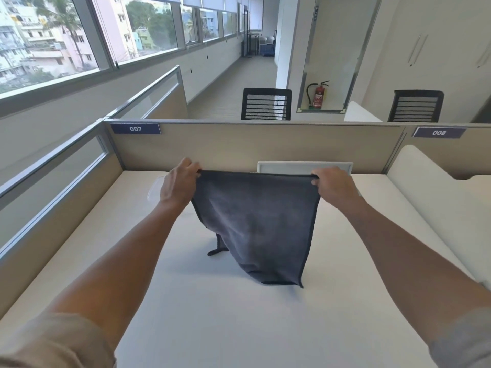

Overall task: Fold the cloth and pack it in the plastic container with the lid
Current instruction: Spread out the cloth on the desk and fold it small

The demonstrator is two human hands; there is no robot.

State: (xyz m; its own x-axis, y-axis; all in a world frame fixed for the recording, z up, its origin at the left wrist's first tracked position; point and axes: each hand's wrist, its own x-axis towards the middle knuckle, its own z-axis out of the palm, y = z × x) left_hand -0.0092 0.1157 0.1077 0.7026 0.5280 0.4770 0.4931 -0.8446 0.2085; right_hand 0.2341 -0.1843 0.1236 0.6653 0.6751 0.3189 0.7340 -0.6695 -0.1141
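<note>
dark grey cloth (256, 224) hanging by its top edge, held between my two hands

my left hand (178, 183) and right hand (335, 185) each have fingers pinching a top corner; that edge runs left-right, and the bottom hem touches the table (239, 328) toward me, so the fold goes down.

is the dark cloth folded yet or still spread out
Spread out, not folded. The left hand and right hand hold the cloth by its top corners; it hangs as one sheet onto the desk.
</note>
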